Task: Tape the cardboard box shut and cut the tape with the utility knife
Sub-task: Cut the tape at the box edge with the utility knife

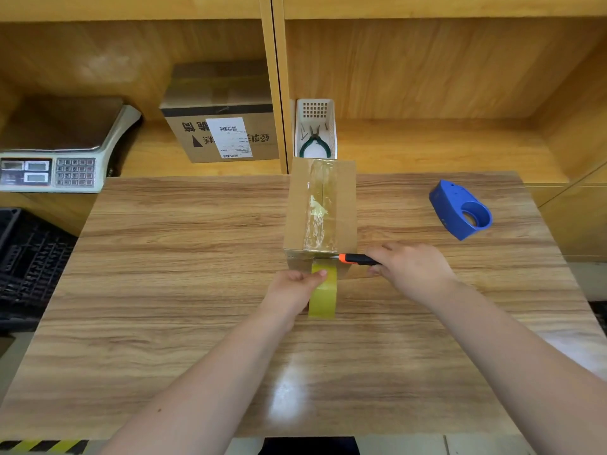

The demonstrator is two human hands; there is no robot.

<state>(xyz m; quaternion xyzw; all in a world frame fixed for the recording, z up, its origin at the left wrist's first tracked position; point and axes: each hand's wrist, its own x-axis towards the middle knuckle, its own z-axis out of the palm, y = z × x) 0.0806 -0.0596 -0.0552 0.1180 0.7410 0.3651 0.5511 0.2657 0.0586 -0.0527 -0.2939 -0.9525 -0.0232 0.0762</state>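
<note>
A narrow cardboard box (297,208) lies lengthwise on the wooden table (164,257). Clear tape runs along its top seam and down over the near end. My left hand (292,289) grips a yellowish tape roll (323,295) standing on edge just in front of the box, with the strip stretched up to the box's near face. My right hand (410,267) holds an orange and black utility knife (353,258), its tip pointing left at the tape by the box's lower near edge.
A blue tape dispenser (460,210) lies on the table's right side. Behind stand a scale (59,149), a labelled carton (223,126) and a white basket with pliers (315,133). A black crate (26,257) sits at the left.
</note>
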